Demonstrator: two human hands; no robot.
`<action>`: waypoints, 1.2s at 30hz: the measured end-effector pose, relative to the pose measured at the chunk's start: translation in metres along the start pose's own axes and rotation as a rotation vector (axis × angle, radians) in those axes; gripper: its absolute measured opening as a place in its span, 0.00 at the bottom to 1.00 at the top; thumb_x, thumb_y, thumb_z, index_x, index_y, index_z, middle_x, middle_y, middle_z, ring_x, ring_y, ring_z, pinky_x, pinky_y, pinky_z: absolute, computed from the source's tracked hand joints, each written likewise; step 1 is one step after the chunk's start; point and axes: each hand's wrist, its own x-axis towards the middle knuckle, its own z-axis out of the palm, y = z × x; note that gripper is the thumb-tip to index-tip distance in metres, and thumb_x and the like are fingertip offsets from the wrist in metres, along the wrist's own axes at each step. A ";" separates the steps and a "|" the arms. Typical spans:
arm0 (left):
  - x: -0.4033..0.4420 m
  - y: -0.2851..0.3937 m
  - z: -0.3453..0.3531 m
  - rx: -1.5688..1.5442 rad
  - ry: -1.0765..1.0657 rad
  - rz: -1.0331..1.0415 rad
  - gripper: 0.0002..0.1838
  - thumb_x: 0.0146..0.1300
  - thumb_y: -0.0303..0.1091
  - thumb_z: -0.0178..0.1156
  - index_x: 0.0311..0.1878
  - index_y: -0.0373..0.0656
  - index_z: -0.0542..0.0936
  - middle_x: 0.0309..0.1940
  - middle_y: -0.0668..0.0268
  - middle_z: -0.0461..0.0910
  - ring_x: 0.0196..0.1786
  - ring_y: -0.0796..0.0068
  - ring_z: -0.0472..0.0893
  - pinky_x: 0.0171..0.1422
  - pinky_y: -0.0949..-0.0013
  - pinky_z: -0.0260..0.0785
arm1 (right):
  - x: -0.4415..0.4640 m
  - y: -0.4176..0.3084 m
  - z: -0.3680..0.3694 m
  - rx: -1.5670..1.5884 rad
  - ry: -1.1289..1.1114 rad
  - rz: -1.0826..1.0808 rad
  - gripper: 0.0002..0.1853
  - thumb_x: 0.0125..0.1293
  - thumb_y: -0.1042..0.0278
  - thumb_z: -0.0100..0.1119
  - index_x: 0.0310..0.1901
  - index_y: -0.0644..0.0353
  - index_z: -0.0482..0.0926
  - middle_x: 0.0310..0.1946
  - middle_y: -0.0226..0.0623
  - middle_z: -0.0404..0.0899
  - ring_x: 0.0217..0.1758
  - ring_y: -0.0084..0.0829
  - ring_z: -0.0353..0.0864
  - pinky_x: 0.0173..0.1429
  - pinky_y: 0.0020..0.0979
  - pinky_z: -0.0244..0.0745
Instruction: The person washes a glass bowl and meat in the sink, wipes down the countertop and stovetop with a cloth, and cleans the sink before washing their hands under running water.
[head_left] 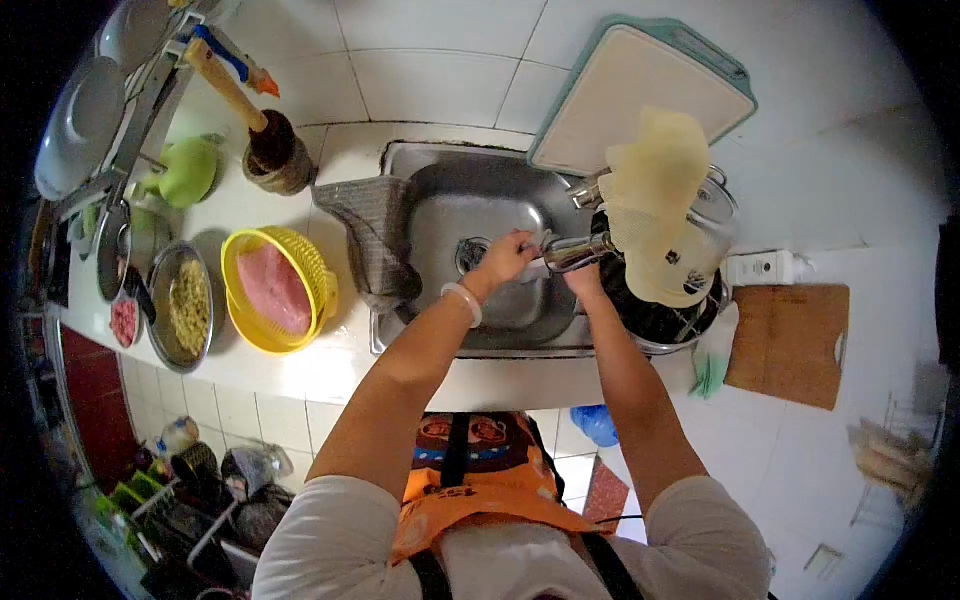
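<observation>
Curling left fingers (520, 245) beside faucet (578, 253), grip unclear, right hand (584, 279) half-hidden

Pale counter (480, 382) with inset steel sink (435, 215). Left of the basin stand a yellow basket (324, 300), metal bowl (158, 342) and brown pot (283, 175); a grey cloth (373, 235) overlaps the sink's edge.

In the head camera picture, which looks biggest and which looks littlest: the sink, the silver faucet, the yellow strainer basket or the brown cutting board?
1. Sink
2. Yellow strainer basket and brown cutting board: too alike to rank
3. Silver faucet, going by what shows
</observation>
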 end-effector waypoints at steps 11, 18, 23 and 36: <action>-0.033 -0.032 0.030 0.740 0.011 -0.013 0.15 0.54 0.42 0.59 0.37 0.38 0.78 0.32 0.52 0.79 0.38 0.52 0.79 0.43 0.55 0.71 | -0.036 -0.001 0.068 1.071 -0.086 0.655 0.20 0.61 0.59 0.57 0.52 0.57 0.69 0.42 0.33 0.75 0.38 0.32 0.77 0.36 0.29 0.74; 0.011 -0.122 -0.039 1.133 0.138 -0.279 0.13 0.59 0.32 0.51 0.47 0.48 0.77 0.54 0.56 0.70 0.53 0.56 0.71 0.57 0.59 0.63 | -0.022 0.065 0.095 0.875 0.017 0.503 0.17 0.64 0.59 0.55 0.53 0.51 0.68 0.50 0.31 0.69 0.49 0.32 0.74 0.39 0.28 0.79; 0.026 -0.162 -0.036 1.166 0.163 -0.203 0.22 0.60 0.47 0.49 0.53 0.45 0.71 0.52 0.53 0.69 0.54 0.50 0.69 0.60 0.56 0.61 | -0.044 0.066 0.078 0.865 0.066 0.509 0.20 0.60 0.63 0.60 0.54 0.54 0.69 0.50 0.33 0.69 0.50 0.31 0.73 0.39 0.34 0.81; -0.065 -0.109 -0.020 1.233 -0.123 -0.258 0.14 0.57 0.29 0.49 0.46 0.41 0.76 0.48 0.54 0.75 0.55 0.53 0.73 0.62 0.45 0.57 | -0.056 -0.025 0.051 0.997 0.049 0.581 0.14 0.66 0.64 0.51 0.48 0.63 0.72 0.45 0.36 0.73 0.47 0.30 0.74 0.39 0.33 0.81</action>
